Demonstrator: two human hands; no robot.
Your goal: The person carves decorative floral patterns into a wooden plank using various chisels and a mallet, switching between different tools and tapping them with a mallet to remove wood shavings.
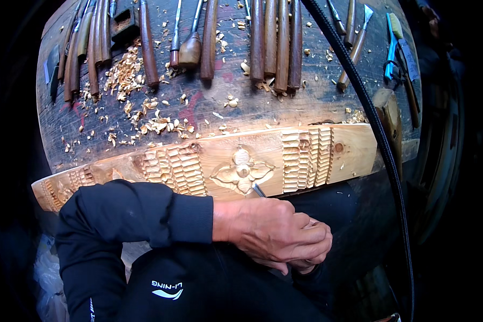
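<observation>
A long pale wooden board (354, 153) lies along the bench's near edge, carved with rows of scalloped cuts and a four-petal flower (243, 169). A chisel (259, 190) rests its metal blade at the flower's lower petal; its handle is hidden in my hands. My left hand (271, 231) reaches across from the left with its fingers curled round the chisel. My right hand (306, 263) is closed beneath the left, mostly covered by it, apparently gripping the same tool.
The dark bench (91, 139) holds several wood-handled chisels (209, 48), scattered shavings (121, 72), and a blue brush (390, 45). A wooden mallet (385, 107) lies at the right, behind a black cable (362, 91) that hangs down across the view.
</observation>
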